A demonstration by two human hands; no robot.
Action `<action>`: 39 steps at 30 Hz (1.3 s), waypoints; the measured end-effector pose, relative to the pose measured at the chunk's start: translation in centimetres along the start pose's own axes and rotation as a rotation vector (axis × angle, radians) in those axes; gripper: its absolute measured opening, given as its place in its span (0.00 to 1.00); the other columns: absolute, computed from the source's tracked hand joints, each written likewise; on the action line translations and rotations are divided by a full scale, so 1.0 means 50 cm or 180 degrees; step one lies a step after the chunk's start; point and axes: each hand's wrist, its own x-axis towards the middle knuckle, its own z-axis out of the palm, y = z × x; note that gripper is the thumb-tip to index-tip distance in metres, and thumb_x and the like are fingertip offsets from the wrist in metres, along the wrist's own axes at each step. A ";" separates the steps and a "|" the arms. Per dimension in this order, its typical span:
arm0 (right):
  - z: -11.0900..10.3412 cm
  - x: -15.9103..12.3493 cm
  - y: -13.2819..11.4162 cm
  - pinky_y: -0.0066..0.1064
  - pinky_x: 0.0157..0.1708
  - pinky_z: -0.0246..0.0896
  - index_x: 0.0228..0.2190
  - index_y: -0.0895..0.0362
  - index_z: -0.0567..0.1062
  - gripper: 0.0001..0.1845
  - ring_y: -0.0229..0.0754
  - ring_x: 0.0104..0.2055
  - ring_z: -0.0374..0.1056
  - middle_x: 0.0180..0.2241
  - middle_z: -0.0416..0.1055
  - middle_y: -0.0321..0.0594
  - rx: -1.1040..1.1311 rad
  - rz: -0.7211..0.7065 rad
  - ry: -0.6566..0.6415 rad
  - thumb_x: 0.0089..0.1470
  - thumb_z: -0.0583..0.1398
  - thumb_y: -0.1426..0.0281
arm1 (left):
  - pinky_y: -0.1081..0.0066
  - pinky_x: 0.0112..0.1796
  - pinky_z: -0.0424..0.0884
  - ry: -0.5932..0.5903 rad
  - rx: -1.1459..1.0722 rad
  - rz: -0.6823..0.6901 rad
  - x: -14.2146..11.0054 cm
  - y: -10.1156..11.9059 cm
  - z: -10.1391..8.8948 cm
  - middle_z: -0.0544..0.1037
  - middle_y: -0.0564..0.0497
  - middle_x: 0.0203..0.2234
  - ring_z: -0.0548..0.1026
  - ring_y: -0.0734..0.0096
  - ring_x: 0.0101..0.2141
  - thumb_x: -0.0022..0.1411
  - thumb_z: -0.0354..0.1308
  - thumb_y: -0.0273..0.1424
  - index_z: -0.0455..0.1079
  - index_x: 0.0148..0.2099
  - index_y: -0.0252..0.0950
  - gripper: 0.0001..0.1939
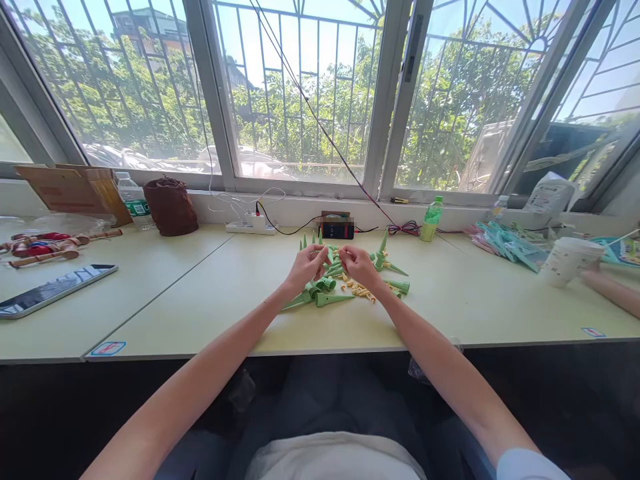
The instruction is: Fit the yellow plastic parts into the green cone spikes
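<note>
Over a heap of green plastic cones, my left hand is closed in a pinch. Facing it, a short gap apart, my right hand has its fingertips pressed together too. Whatever either hand holds is too small or hidden to make out. Below them a long green cone lies on its side near the front of the heap. One upright green cone stands to the right of my right hand. Small pale orange pieces are scattered under my right wrist.
Behind the heap stands a black device with a display, wired to a white power strip. A green bottle and bundled cable are to its right. Left are a brown pouch and phone. Another person's arm touches a white cup.
</note>
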 end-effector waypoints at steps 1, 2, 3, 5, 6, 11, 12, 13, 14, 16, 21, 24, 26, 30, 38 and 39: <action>0.000 0.000 0.000 0.26 0.21 0.48 0.23 0.55 0.62 0.19 0.34 0.19 0.53 0.16 0.57 0.31 -0.0005 -0.0003 0.0000 0.60 0.52 0.57 | 0.79 0.13 0.54 0.0011 -0.0028 -0.0005 0.000 -0.001 -0.001 0.73 0.54 0.23 0.64 0.82 0.14 0.56 0.61 0.49 0.64 0.41 0.34 0.23; 0.000 0.000 0.000 0.27 0.21 0.48 0.23 0.55 0.62 0.19 0.34 0.19 0.52 0.15 0.57 0.31 -0.0002 -0.0003 0.0001 0.60 0.52 0.57 | 0.79 0.13 0.55 0.0016 -0.0045 -0.0006 0.000 -0.001 -0.001 0.73 0.55 0.23 0.64 0.82 0.14 0.56 0.61 0.49 0.64 0.41 0.35 0.23; 0.000 0.000 0.001 0.27 0.21 0.47 0.22 0.55 0.62 0.19 0.34 0.19 0.52 0.15 0.56 0.30 0.0005 -0.0001 0.0001 0.60 0.52 0.57 | 0.79 0.13 0.55 0.0014 -0.0055 0.0003 0.001 -0.002 -0.002 0.73 0.56 0.22 0.64 0.82 0.14 0.56 0.62 0.49 0.64 0.42 0.35 0.23; 0.000 0.000 0.002 0.27 0.21 0.47 0.22 0.55 0.62 0.20 0.34 0.19 0.51 0.15 0.56 0.30 0.0030 0.0007 0.0001 0.60 0.52 0.56 | 0.79 0.13 0.55 0.0002 -0.0050 0.0035 0.002 -0.005 -0.002 0.72 0.57 0.22 0.64 0.83 0.14 0.56 0.62 0.49 0.64 0.43 0.35 0.24; 0.001 0.000 0.003 0.27 0.21 0.46 0.22 0.55 0.62 0.20 0.34 0.18 0.51 0.15 0.55 0.30 0.0052 0.0014 0.0000 0.60 0.52 0.56 | 0.79 0.13 0.55 -0.0003 -0.0037 0.0055 0.002 -0.006 -0.002 0.71 0.57 0.22 0.63 0.83 0.14 0.55 0.62 0.48 0.64 0.43 0.35 0.24; 0.001 0.001 0.006 0.27 0.20 0.45 0.22 0.54 0.61 0.21 0.33 0.18 0.49 0.15 0.53 0.29 0.0271 0.0108 -0.0025 0.59 0.53 0.54 | 0.78 0.12 0.56 0.0035 0.0046 0.0208 0.004 -0.013 -0.004 0.70 0.58 0.24 0.64 0.83 0.14 0.55 0.62 0.47 0.63 0.47 0.36 0.25; 0.001 0.001 0.005 0.27 0.19 0.45 0.22 0.54 0.61 0.21 0.33 0.18 0.49 0.15 0.52 0.29 0.0320 0.0136 -0.0035 0.58 0.54 0.53 | 0.78 0.12 0.56 0.0044 0.0083 0.0229 0.004 -0.014 -0.004 0.70 0.57 0.25 0.65 0.82 0.14 0.55 0.62 0.47 0.62 0.47 0.36 0.25; 0.001 0.000 0.004 0.27 0.19 0.44 0.22 0.54 0.61 0.22 0.33 0.17 0.49 0.15 0.51 0.29 0.0365 0.0165 -0.0046 0.58 0.54 0.52 | 0.79 0.12 0.56 0.0051 0.0131 0.0245 0.003 -0.014 -0.004 0.70 0.57 0.25 0.65 0.82 0.15 0.56 0.62 0.47 0.62 0.48 0.37 0.25; 0.000 0.000 0.002 0.27 0.19 0.44 0.22 0.54 0.61 0.22 0.33 0.17 0.48 0.15 0.51 0.29 0.0405 0.0195 -0.0058 0.57 0.54 0.52 | 0.79 0.12 0.56 0.0056 0.0187 0.0259 0.003 -0.014 -0.004 0.69 0.57 0.26 0.65 0.82 0.15 0.56 0.62 0.46 0.62 0.48 0.37 0.25; -0.001 -0.001 -0.004 0.27 0.18 0.44 0.21 0.54 0.60 0.23 0.32 0.17 0.48 0.15 0.50 0.29 0.0489 0.0266 -0.0077 0.57 0.55 0.51 | 0.79 0.12 0.56 0.0067 0.0304 0.0297 0.002 -0.013 -0.004 0.69 0.56 0.27 0.66 0.82 0.15 0.57 0.61 0.45 0.62 0.49 0.38 0.24; -0.005 -0.002 -0.015 0.27 0.17 0.44 0.20 0.54 0.58 0.23 0.31 0.17 0.46 0.15 0.48 0.28 0.0786 0.0457 -0.0124 0.55 0.57 0.51 | 0.79 0.16 0.61 0.0132 0.0624 0.0435 -0.001 -0.012 -0.001 0.70 0.55 0.30 0.68 0.81 0.17 0.57 0.60 0.42 0.62 0.49 0.39 0.21; -0.006 -0.002 -0.017 0.27 0.16 0.41 0.20 0.54 0.58 0.24 0.30 0.16 0.44 0.15 0.46 0.27 0.1019 0.0575 -0.0184 0.53 0.58 0.52 | 0.79 0.19 0.63 0.0172 0.0870 0.0566 -0.004 -0.014 0.001 0.70 0.53 0.34 0.68 0.82 0.19 0.59 0.59 0.40 0.62 0.50 0.40 0.19; -0.007 -0.002 -0.018 0.26 0.16 0.40 0.20 0.54 0.57 0.24 0.30 0.16 0.42 0.16 0.45 0.27 0.1210 0.0671 -0.0218 0.52 0.59 0.52 | 0.79 0.19 0.63 0.0162 0.0982 0.0637 -0.006 -0.013 0.002 0.70 0.52 0.36 0.68 0.82 0.19 0.60 0.58 0.40 0.62 0.50 0.40 0.18; -0.009 -0.001 -0.021 0.26 0.16 0.37 0.20 0.54 0.56 0.25 0.29 0.17 0.38 0.16 0.42 0.26 0.1475 0.0840 -0.0263 0.49 0.61 0.52 | 0.80 0.20 0.62 0.0113 0.1153 0.0772 -0.013 -0.008 0.005 0.70 0.51 0.36 0.66 0.83 0.20 0.60 0.56 0.38 0.62 0.50 0.39 0.17; -0.008 0.001 -0.030 0.26 0.15 0.34 0.19 0.54 0.56 0.24 0.28 0.17 0.38 0.16 0.43 0.26 0.1535 0.0954 -0.0286 0.48 0.62 0.55 | 0.80 0.22 0.61 0.0158 0.1411 0.0986 -0.022 0.001 0.008 0.73 0.49 0.36 0.64 0.83 0.20 0.61 0.56 0.38 0.66 0.47 0.38 0.13; -0.007 0.001 -0.030 0.26 0.15 0.34 0.19 0.54 0.56 0.23 0.28 0.16 0.38 0.16 0.43 0.26 0.1523 0.0940 -0.0261 0.48 0.62 0.54 | 0.80 0.22 0.61 0.0188 0.1398 0.0965 -0.022 0.003 0.010 0.73 0.49 0.37 0.64 0.83 0.20 0.61 0.56 0.38 0.65 0.48 0.39 0.14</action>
